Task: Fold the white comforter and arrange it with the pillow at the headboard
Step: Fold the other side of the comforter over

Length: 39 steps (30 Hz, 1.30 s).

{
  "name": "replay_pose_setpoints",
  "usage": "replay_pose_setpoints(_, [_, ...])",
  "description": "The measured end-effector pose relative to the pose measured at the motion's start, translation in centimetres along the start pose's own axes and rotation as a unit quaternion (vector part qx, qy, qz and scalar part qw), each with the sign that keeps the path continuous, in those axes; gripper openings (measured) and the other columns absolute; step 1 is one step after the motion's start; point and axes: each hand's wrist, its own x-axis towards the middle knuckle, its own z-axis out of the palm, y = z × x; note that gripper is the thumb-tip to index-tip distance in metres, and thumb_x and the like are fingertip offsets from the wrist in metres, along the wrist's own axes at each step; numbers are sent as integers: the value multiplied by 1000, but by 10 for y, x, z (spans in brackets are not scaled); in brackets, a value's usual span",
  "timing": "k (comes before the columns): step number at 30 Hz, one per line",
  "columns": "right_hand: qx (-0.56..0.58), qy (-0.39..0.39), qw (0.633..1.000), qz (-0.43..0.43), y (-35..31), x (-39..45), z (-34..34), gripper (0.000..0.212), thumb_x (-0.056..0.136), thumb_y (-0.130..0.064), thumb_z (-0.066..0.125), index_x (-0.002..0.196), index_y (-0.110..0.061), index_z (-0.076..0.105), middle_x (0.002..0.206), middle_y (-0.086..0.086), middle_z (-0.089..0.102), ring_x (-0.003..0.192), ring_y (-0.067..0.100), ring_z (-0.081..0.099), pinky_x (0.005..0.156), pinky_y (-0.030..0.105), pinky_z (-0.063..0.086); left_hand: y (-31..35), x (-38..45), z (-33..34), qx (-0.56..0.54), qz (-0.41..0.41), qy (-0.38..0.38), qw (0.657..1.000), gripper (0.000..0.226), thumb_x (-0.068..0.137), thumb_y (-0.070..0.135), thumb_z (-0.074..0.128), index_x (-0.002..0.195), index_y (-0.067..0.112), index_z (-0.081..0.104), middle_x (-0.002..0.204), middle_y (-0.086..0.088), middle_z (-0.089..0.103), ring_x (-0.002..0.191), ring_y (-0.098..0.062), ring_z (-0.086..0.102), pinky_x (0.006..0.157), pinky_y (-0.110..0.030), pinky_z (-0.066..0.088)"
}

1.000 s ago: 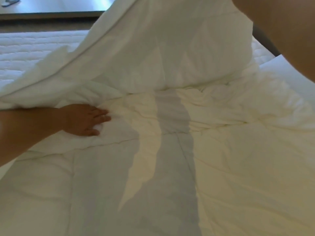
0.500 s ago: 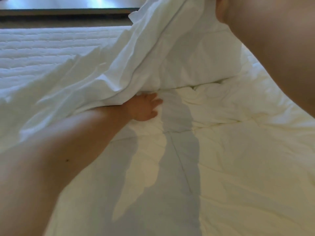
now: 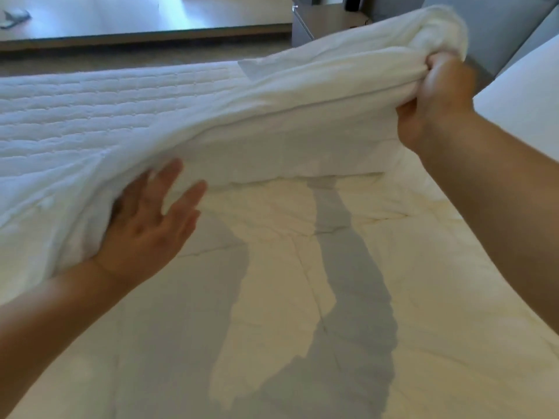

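Observation:
The white comforter [image 3: 302,297] covers the near part of the bed, and its far layer is lifted into a raised fold [image 3: 272,104]. My right hand [image 3: 435,101] grips a bunched edge of that fold at the upper right. My left hand [image 3: 151,222] lies flat with fingers spread, pressed under the raised layer at the left. A white pillow [image 3: 523,110] shows at the right edge, beside the grey headboard [image 3: 499,34].
The bare quilted mattress [image 3: 106,98] stretches to the left behind the fold. Beyond it are a shiny floor [image 3: 151,16] and a bedside table [image 3: 326,19]. Shadows of my arms fall on the comforter.
My right hand has come down into view with the gathered edge, lowering the raised layer. My left hand slid from the fold's middle back leftwards and opened flat.

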Motion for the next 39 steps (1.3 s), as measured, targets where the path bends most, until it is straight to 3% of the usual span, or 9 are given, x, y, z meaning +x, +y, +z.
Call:
replay_pose_setpoints(5, [10, -9, 999, 33, 3, -35, -17, 28, 93, -10, 43, 99, -13, 70, 97, 8, 72, 95, 24, 70, 81, 39, 58, -40, 10, -30, 55, -155, -52, 985, 77, 97, 36, 57, 157, 13, 15, 153, -35, 25, 151, -29, -5, 120, -48, 2])
replay_pose_setpoints(10, [-3, 7, 998, 58, -5, -65, -30, 25, 93, -7, 43, 98, -12, 67, 98, 8, 69, 87, 23, 69, 74, 33, 58, -61, 33, -54, 34, -310, -177, 934, 78, 96, 38, 54, 157, 16, 9, 153, -31, 30, 136, -48, 34, 104, -59, 31])
replay_pose_setpoints(15, [-39, 38, 997, 50, -26, -92, -56, 26, 90, -4, 43, 91, -12, 69, 80, 2, 68, 72, 18, 67, 62, 26, 54, -67, 48, -91, -80, -166, -260, 948, 36, 82, 33, 39, 89, 5, 61, 68, -19, 60, 66, -42, 56, 63, -45, 43])
replay_pose_setpoints(21, [-122, 155, 980, 38, -31, -159, -180, 30, 91, -7, 52, 118, -11, 64, 98, 5, 71, 81, 19, 69, 66, 25, 55, -14, 21, -193, -349, -23, -516, 782, 32, 72, 57, 43, 92, 32, 45, 72, 7, 57, 68, -21, 58, 61, -35, 47])
replay_pose_setpoints(26, [-416, 156, 836, 323, 64, -205, -320, 30, 92, -12, 58, 112, 12, 61, 65, 16, 64, 63, 28, 55, 60, 36, 47, 110, -86, -179, -281, 16, -742, 609, 47, 82, 50, 47, 124, 29, 45, 118, -7, 63, 113, -31, 58, 88, -34, 46])
replay_pose_setpoints(31, [-655, 42, 746, 112, 60, -170, -300, 76, 66, -35, 69, 132, -10, 43, 127, 24, 52, 108, 41, 57, 85, 48, 51, 161, -138, -147, -275, -21, -689, 671, 44, 78, 36, 58, 120, 22, 50, 107, -7, 70, 101, -32, 65, 79, -34, 51])
replay_pose_setpoints(35, [-802, -131, 569, -123, 76, -173, -257, 89, 79, -45, 65, 152, -21, 20, 157, 17, 18, 138, 38, 27, 96, 57, 37, 161, -127, -168, -367, -65, -575, 728, 28, 73, 41, 52, 97, 27, 51, 84, 4, 65, 75, -23, 63, 61, -29, 43])
replay_pose_setpoints(37, [-852, -158, 487, -111, 85, -162, -258, 87, 84, -46, 60, 154, -25, 11, 158, 18, 11, 139, 40, 24, 95, 59, 38, 162, -121, -185, -401, -78, -542, 734, 22, 77, 43, 44, 91, 27, 46, 82, 3, 62, 71, -23, 58, 60, -32, 45])
replay_pose_setpoints(39, [-863, -141, 482, -54, 85, -145, -261, 77, 91, -37, 53, 152, -31, 4, 157, 15, 7, 135, 40, 25, 96, 56, 40, 161, -119, -195, -397, -48, -535, 744, 18, 75, 42, 49, 86, 30, 42, 73, 8, 60, 61, -17, 57, 53, -26, 45])
